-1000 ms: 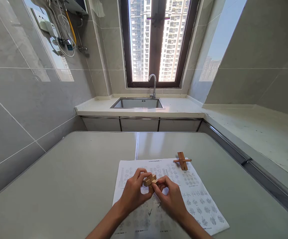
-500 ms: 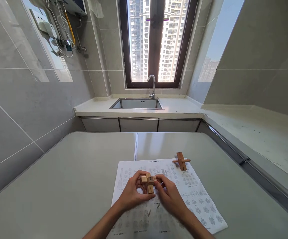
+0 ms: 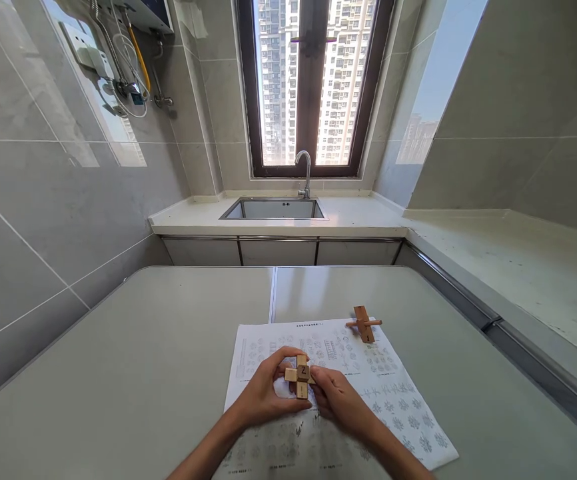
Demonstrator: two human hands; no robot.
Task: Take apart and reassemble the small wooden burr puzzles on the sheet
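Note:
Between my two hands is a small wooden interlocking puzzle (image 3: 302, 375), cross-shaped, with a dark mark like a 2 or Z on its middle block. My left hand (image 3: 268, 390) grips it from the left, fingers at its top end and thumb at its bottom end. My right hand (image 3: 339, 399) pinches its right arm between thumb and fingers; those fingertips are partly hidden. Beneath both hands lies a printed instruction sheet (image 3: 393, 400) with rows of small diagrams and pen ticks. On the sheet's far right corner rest crossed reddish-brown wooden pieces (image 3: 363, 324).
The sheet lies on a pale table (image 3: 118, 373) with a seam down its far half. Beyond it are a white counter (image 3: 363, 217), a steel sink (image 3: 273, 209) and a tap (image 3: 307, 173) below a window. A counter also runs along the right.
The puzzle has come slightly lower and tilted so its numbered face and cross shape show more squarely. My right hand has moved a little down with it. The brown pieces stay put.

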